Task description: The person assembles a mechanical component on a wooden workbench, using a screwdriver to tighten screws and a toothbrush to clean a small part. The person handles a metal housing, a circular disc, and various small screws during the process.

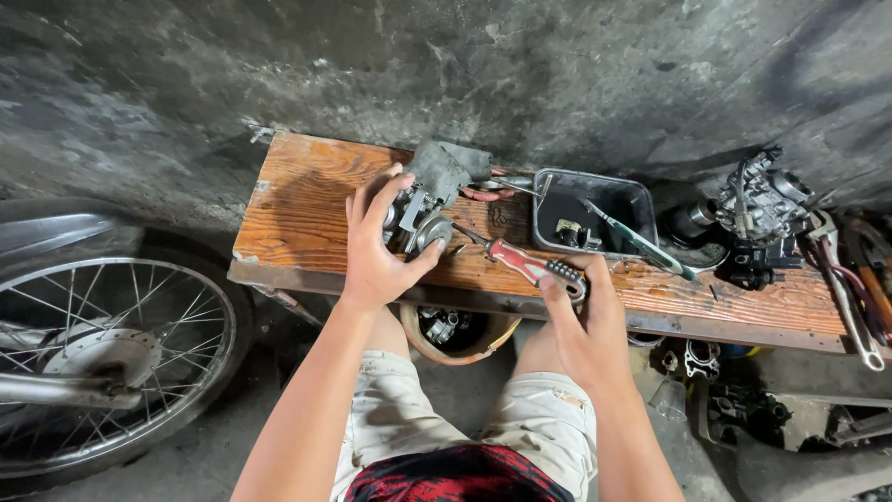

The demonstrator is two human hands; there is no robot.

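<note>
My left hand (376,249) grips a small grey metal carburettor (418,218) resting on a worn wooden board (297,200). My right hand (581,321) holds the red-and-black handle of a screwdriver (531,267), whose tip points up-left toward the carburettor. A dirty grey rag (446,167) lies just behind the carburettor.
A dark metal tray (632,200) with small parts and a green-handled tool (650,248) sits right of centre. A second carburettor (757,214) and wrenches (846,297) lie at the board's right end. A motorcycle wheel (102,353) stands at left. A round pan of parts (455,330) sits below the board.
</note>
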